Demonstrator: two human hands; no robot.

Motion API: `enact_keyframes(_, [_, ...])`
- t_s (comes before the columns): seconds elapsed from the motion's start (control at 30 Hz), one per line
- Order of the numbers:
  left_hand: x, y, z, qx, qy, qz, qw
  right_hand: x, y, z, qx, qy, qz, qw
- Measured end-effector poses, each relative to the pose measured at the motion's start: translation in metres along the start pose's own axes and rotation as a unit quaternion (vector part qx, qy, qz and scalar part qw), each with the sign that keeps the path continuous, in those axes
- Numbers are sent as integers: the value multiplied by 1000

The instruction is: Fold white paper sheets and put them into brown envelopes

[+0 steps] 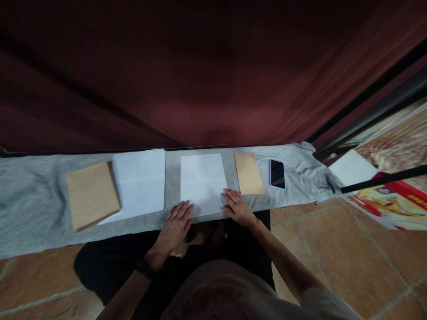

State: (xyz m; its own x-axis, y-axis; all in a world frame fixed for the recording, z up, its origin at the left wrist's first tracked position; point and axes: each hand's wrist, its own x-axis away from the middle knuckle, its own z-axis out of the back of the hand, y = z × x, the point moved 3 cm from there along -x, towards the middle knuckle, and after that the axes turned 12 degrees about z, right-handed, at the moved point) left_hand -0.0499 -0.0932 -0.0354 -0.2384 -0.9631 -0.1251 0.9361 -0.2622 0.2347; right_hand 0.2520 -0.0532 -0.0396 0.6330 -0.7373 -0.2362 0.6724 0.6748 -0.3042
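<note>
A white sheet of paper (pixel 203 178) lies flat in front of me, with a faint crease across it. My left hand (pixel 175 224) rests at its lower left corner, fingers stretched out. At the lower right edge of the sheet lies my right hand (pixel 237 207), also flat with fingers extended. Just right of the sheet is a single brown envelope (pixel 249 174). To the left lies more white paper (pixel 142 180), partly under a stack of brown envelopes (pixel 92 194).
A grey cloth (pixel 36 200) covers the narrow surface. A phone (pixel 277 174) lies at the right. Dark red fabric (pixel 187 89) hangs along the back edge. A dark metal frame (pixel 370 111) and a colourful printed box (pixel 393 202) stand at the far right, above a tiled floor (pixel 333 240).
</note>
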Motion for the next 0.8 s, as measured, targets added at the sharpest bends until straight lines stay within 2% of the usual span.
enact_keyframes(0.2, [-8, -3, 5, 20, 3, -8, 1000, 3, -2, 9, -8, -33, 35, 999])
enact_keyframes(0.37, [-11, -3, 11, 37, 5, -12, 999, 2, -4, 11, -18, -32, 27, 999])
enact_keyframes(0.5, [-5, -4, 16, 96, 20, 2, 995, 4, -4, 15, -62, -27, 27, 997])
enact_keyframes(0.67, [13, -7, 19, 212, 8, 17, 977, 9, 0, 18, -164, 21, 7, 986])
enact_keyframes(0.8, [18, -19, 18, 267, 7, 44, 963, 11, 1, 17, -257, 71, -13, 964])
